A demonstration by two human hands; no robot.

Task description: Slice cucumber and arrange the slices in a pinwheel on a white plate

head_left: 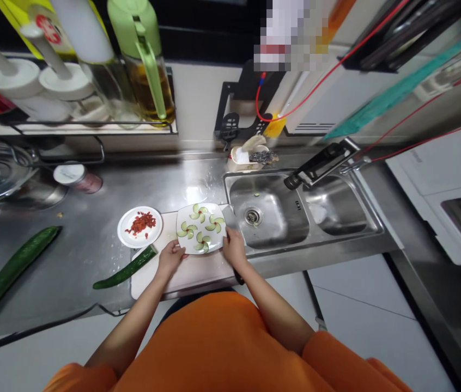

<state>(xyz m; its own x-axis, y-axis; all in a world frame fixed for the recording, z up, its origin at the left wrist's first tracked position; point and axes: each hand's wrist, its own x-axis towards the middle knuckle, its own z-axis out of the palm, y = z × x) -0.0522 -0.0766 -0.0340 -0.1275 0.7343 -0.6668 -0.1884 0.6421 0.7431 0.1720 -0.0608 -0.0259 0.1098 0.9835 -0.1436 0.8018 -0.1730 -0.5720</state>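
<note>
Left hand [172, 258] and right hand [235, 248] hold the plate [200, 227] between them; four cucumber pinwheels [215, 224] look complete, cut cucumber [127, 269] lies beside left hand.

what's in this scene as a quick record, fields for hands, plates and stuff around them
left hand: grips square plate, near corner
right hand: grips its right edge
square plate: white, over cutting board; contact unclear
on it: four pinwheels of green slices, red centres
round plate: white, left of square one, bears red pieces
cut cucumber: cut end at the board
longer cucumber: on counter, left
</note>
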